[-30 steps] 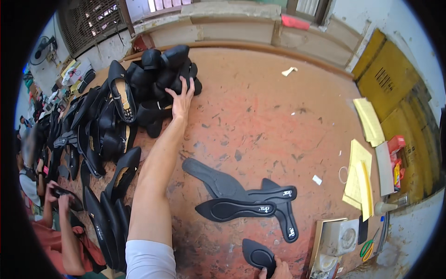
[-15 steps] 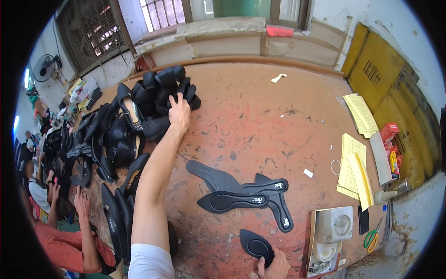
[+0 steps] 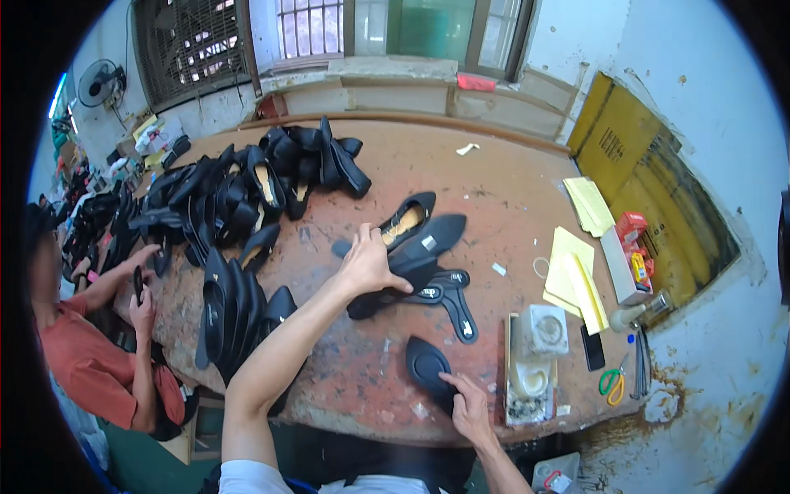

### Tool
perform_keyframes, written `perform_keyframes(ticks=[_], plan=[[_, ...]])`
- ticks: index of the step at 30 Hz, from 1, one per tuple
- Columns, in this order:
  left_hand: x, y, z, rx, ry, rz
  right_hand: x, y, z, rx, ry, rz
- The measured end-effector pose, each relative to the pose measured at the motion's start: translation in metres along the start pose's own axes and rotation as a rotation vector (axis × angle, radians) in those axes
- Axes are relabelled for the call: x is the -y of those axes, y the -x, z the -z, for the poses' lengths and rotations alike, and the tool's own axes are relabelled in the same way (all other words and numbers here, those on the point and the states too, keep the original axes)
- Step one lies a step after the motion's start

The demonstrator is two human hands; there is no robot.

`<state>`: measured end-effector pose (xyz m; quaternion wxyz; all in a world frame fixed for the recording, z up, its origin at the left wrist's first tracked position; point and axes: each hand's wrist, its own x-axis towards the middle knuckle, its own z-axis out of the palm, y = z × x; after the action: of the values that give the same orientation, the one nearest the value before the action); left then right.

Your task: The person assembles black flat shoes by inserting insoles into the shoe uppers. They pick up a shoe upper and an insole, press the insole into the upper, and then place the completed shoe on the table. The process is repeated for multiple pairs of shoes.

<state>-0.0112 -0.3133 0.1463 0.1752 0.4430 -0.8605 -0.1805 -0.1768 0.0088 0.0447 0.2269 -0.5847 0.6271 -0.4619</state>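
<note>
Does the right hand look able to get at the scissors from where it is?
Probably not straight across: the tray with white containers stands between the right hand and the scissors, and that hand is touching a black insole. Reaching over or around the tray looks possible.

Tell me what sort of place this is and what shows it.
Most likely a shoemaking workshop: black shoes lie heaped on a scuffed worktable, loose black insoles are laid out on it, and a co-worker is at its left side.
</note>
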Motion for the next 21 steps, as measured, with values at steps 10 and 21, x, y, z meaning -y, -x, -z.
perform_keyframes(ticks=[10,21], plan=[[0.006,0.061,-0.075,-0.115,0.2,-0.033,0.026,0.046,-0.001,-0.067,0.091,0.162],[-0.006,0.215,-0.067,-0.064,0.232,-0.185,0.079,0.057,0.059,-0.229,-0.628,-0.267]])
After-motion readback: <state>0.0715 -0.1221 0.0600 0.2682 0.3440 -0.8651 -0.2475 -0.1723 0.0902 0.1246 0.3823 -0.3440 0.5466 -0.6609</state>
